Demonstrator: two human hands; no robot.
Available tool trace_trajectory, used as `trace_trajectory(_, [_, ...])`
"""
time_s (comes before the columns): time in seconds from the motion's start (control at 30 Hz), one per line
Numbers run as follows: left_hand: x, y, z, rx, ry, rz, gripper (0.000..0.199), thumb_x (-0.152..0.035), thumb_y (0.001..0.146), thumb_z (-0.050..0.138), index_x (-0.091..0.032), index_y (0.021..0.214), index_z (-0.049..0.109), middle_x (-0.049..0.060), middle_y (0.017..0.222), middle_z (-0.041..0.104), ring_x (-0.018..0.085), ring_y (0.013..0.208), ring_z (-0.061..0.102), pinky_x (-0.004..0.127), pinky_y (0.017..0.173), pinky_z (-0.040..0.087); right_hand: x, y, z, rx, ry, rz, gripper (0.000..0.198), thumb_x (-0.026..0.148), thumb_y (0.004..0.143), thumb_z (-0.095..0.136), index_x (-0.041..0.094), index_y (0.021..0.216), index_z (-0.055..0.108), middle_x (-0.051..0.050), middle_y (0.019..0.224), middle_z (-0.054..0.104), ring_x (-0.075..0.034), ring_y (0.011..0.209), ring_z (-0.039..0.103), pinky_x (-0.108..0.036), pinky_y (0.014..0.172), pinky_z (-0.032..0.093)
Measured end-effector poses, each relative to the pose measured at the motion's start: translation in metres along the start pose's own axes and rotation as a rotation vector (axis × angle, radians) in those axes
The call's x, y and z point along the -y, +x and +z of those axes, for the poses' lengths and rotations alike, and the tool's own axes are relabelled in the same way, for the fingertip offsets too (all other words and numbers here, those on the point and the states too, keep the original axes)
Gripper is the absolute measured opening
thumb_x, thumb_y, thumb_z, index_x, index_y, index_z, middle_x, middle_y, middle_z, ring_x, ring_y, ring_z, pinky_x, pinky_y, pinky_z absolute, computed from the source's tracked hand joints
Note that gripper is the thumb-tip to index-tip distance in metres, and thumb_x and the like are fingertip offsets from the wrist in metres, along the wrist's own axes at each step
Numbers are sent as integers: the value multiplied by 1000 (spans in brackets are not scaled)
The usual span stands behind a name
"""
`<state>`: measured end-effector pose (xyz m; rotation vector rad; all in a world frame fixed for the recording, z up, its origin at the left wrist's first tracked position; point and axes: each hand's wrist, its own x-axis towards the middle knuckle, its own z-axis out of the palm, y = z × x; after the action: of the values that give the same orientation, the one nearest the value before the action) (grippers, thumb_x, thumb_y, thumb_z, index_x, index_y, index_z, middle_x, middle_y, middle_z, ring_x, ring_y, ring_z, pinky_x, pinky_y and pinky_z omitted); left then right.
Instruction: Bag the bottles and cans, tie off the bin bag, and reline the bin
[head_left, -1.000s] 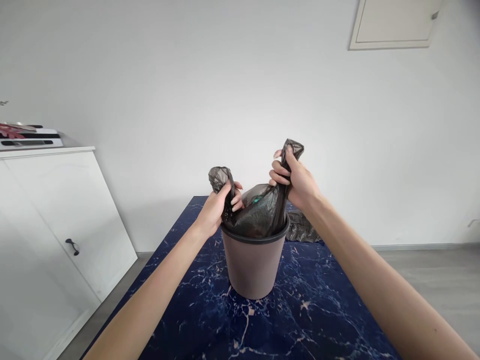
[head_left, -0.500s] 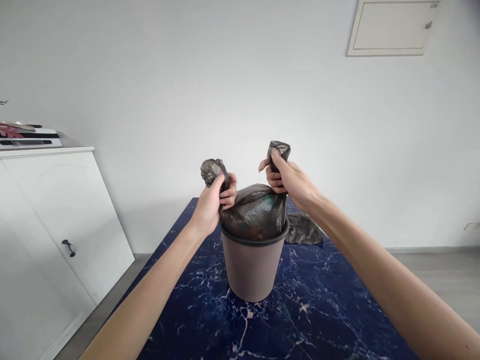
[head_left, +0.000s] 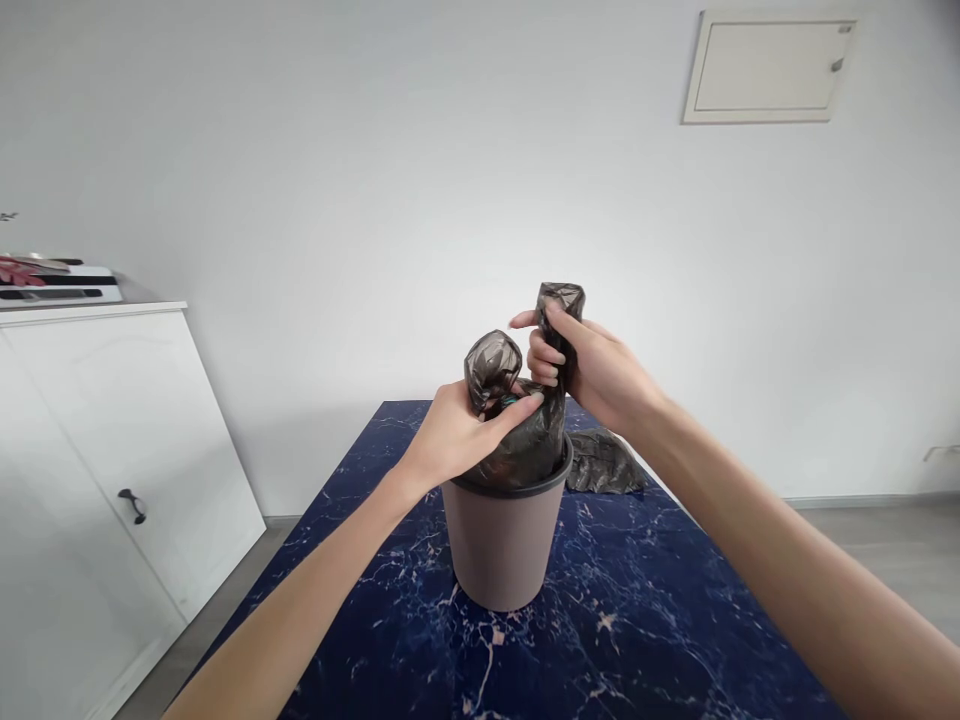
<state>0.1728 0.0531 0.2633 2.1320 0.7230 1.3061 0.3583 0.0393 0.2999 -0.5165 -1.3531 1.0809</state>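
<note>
A thin black, see-through trash bag (head_left: pixel 523 455) bulges with dark contents above the black rim of a taupe trash can (head_left: pixel 504 550). My right hand (head_left: pixel 596 365) is wrapped round one gathered end of the bag, with the index finger sticking out to the left. Over the front left of the can, my left hand (head_left: pixel 457 432) holds the other gathered end, which puffs up above it. Its thumb stretches right across the bag, and most of its fingers are hidden behind the plastic.
The can stands on a dark blue marble-patterned table (head_left: pixel 390 600). Behind it at the right lies a crumpled black bag (head_left: pixel 606 465). A white cabinet (head_left: pixel 82 450) with items on top is at the left. A wall panel (head_left: pixel 765 68) is at the upper right.
My left hand has moved right with its end of the bag, closer to my right hand, and its thumb has stretched out. My right hand has stayed nearly in place.
</note>
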Motion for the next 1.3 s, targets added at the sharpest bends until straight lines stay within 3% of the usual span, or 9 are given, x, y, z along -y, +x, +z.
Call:
trace_trajectory(0.2, [5,2,-1,71,-1,20,16,-36,96,78,-22,90,81,7,82,76,25,77,66,35,70,46,-7,3,-14,-8,13,18,38,60,99,70,22,96,73,2,72,47,-14,68,51,-27,67,51])
trace_trajectory(0.3, [3,5,7,11,-21,17,15,-37,93,81,-22,95,79,8,87,77,29,92,70,37,81,52,-10,4,-7,-32,-173,-47,41,62,102,64,23,101,76,-3,90,65,-19,93,65,-33,91,56])
trace_trajectory(0.4, [-1,10,10,-13,-54,-24,23,-41,91,82,-22,102,75,7,91,77,31,106,71,40,93,56,-8,4,2,-47,-466,-202,45,64,105,57,24,108,77,-7,112,73,-26,119,66,-44,111,50])
trace_trajectory(0.57, [-1,22,9,28,14,-94,46,-51,87,84,-20,120,74,11,116,81,36,118,72,48,99,60,5,2,6,150,-714,-88,57,70,104,52,21,114,78,-12,114,78,-37,120,68,-59,112,51])
trace_trajectory(0.7, [6,25,8,-40,-10,27,53,-51,92,79,-20,135,70,12,139,74,37,133,66,49,109,57,1,0,-10,362,-580,-85,54,67,101,63,25,133,73,-9,131,76,-35,131,64,-59,117,50])
trace_trajectory(0.8, [13,25,7,0,-9,67,45,-51,95,76,-21,128,75,11,138,76,36,131,69,49,112,56,-12,0,-23,406,-465,-49,54,57,96,75,25,139,71,-10,136,74,-33,127,67,-57,115,53])
trace_trajectory(1.1, [18,22,13,-131,37,58,33,-36,100,68,-19,128,75,11,133,78,34,132,69,44,110,57,-49,15,-2,132,-163,65,50,70,90,74,22,103,79,-8,101,81,-29,106,74,-48,105,58])
trace_trajectory(1.23, [14,17,9,-134,-13,37,28,-41,100,69,-22,119,75,8,123,80,29,125,71,37,103,57,-50,20,-1,-43,-62,-12,47,68,88,78,21,92,75,-5,93,78,-22,95,74,-38,98,58])
trace_trajectory(1.3, [12,15,3,-179,-52,-17,22,-44,102,67,-23,104,73,5,105,78,24,106,73,31,90,57,-48,21,-5,-144,46,-66,43,64,90,78,21,92,73,-3,90,75,-18,91,72,-34,95,58])
